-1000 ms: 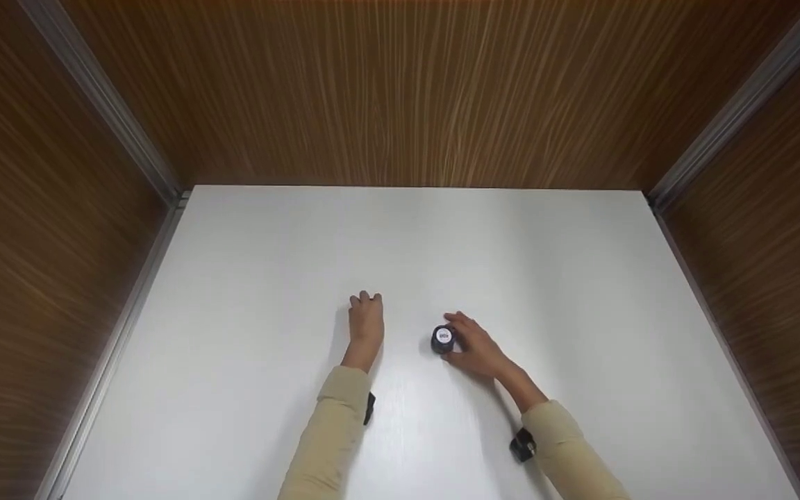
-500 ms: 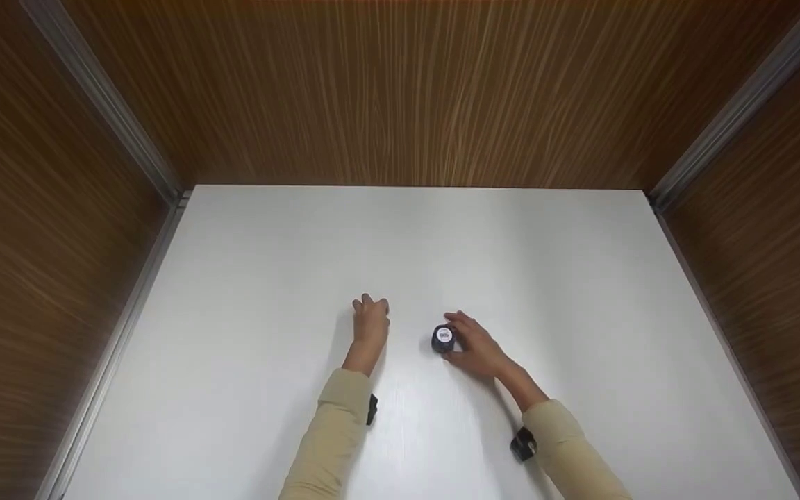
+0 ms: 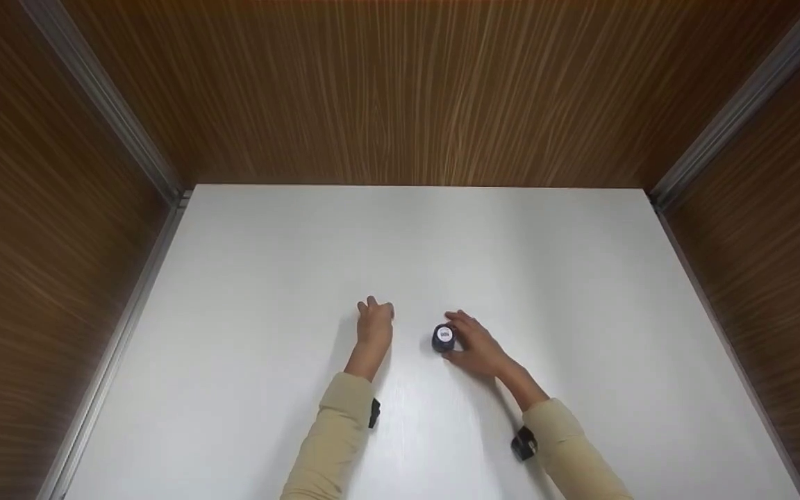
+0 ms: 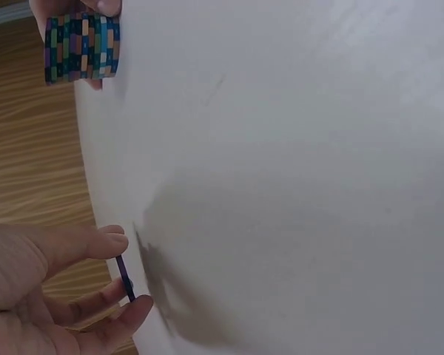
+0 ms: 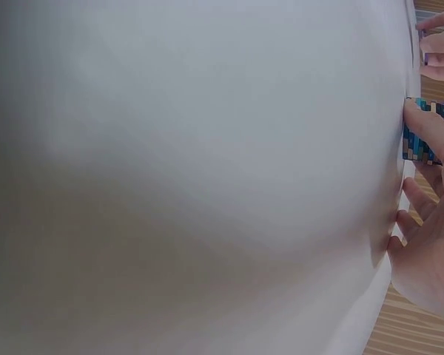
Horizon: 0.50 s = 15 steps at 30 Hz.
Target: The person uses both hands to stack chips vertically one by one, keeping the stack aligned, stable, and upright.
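Observation:
A short stack of poker chips (image 3: 444,337) stands upright on the white table, topped by a chip with a round white label. My right hand (image 3: 480,351) holds it from the right, thumb on the near side and fingers on the far side. In the left wrist view the stack's edges (image 4: 81,47) show blue, green, purple and orange blocks. My left hand (image 3: 375,326) is to the left of the stack, above the tabletop. It pinches a single dark purple-blue poker chip (image 4: 124,276) between thumb and fingers; the head view hides this chip under the hand.
The white tabletop (image 3: 268,264) has a brown wood-grain panel (image 3: 400,90) at its back and more panels at both sides, with metal rails at the corners. Black wrist devices (image 3: 524,444) sit under both beige sleeves.
My left hand has shifted slightly right and nearer the body, towards the stack, and its fingers have spread somewhat. My right hand and the poker chip stack stay in place.

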Motion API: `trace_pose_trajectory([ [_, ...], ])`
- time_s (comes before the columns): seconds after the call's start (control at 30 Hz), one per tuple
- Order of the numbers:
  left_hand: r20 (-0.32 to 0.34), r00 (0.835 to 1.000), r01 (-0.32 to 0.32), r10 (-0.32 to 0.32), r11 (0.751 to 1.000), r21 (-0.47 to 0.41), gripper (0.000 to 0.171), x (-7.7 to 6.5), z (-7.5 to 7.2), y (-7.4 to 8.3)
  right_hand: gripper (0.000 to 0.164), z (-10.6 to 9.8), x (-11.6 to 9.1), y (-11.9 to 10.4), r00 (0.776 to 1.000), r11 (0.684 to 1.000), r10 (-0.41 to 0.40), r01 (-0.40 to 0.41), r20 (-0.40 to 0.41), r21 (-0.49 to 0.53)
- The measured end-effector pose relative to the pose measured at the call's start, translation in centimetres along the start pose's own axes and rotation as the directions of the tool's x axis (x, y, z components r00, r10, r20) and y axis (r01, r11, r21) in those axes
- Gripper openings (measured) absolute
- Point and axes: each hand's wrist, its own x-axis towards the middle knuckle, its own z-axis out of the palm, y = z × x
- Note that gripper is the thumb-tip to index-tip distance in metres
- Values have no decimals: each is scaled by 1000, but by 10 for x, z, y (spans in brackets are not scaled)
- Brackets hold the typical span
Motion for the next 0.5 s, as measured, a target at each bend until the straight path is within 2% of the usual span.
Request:
trace_pose_trajectory([
  [0.17,15,1000,8,-8,1000,-5,13,-2,-4,6,51,0,0,0,1000,1000,0,0,3,-2],
  [0.27,13,1000,-8,8,1000,17,14,-4,-6,10,53,0,1,-1,1000,1000,7,-7,16,-1],
  [0.5,24,999,-33,32,999,24,17,-7,-9,22,53,0,2,0,997,998,63,-63,44,9],
])
